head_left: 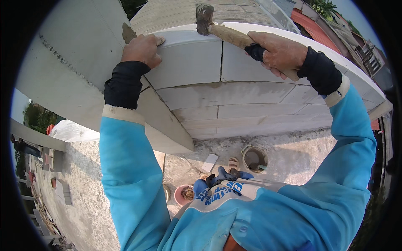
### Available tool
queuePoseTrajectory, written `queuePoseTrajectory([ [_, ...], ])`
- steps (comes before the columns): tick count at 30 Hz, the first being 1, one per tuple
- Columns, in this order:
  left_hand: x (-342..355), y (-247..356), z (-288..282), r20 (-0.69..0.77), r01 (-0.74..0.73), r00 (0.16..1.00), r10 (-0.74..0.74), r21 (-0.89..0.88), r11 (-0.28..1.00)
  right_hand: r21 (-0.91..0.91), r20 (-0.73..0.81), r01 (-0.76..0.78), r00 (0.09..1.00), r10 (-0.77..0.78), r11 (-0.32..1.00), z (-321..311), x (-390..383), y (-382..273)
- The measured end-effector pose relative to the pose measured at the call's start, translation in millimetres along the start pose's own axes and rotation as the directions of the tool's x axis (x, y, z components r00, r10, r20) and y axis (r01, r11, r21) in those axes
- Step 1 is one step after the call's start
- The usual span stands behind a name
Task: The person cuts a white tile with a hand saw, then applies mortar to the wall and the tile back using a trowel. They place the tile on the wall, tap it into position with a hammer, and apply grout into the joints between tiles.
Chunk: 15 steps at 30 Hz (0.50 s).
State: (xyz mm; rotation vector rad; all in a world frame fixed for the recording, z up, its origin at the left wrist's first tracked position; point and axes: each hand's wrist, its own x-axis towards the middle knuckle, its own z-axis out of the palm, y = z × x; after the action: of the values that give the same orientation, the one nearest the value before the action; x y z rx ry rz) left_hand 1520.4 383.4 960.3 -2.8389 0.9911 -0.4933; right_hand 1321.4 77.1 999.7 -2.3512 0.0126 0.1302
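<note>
My right hand (281, 52) is closed around the wooden handle of a hammer (232, 35), which has dark wrapping near the grip. Its worn metal head rests at or just above the top edge of the white block wall. My left hand (142, 51) is curled at the wall's left end, against a white block (188, 60), with its thumb along the top edge. A flat, pointed grey-brown piece (128, 33) sticks up from this hand beside the pale column (79, 54); its lower part is hidden by the fingers. A dark vertical joint separates the two top blocks.
Below, a round bucket (254, 159) with grey contents stands on the rough concrete floor (88, 188). Near my body are a pink basin (183, 195) and a white offcut (210, 162). Several pale blocks (63, 191) lie far left. Roofs rise beyond the wall.
</note>
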Motion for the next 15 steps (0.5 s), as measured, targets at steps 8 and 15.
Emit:
queuePoseTrajectory([
  [8, -12.3, 21.5, 9.4, -0.063, 0.081, 0.994, -0.086, -0.083, 0.993, 0.098, -0.133, 0.072, 0.989, -0.058, 0.993, -19.0, -11.6, -5.0],
  [15, -22.9, 51.7, 49.2, -0.444, 0.039, 0.889, -0.112, -0.17, 0.985, 0.054, -0.247, 0.471, 0.861, -0.446, 0.88, -70.0, 0.1, 32.0],
])
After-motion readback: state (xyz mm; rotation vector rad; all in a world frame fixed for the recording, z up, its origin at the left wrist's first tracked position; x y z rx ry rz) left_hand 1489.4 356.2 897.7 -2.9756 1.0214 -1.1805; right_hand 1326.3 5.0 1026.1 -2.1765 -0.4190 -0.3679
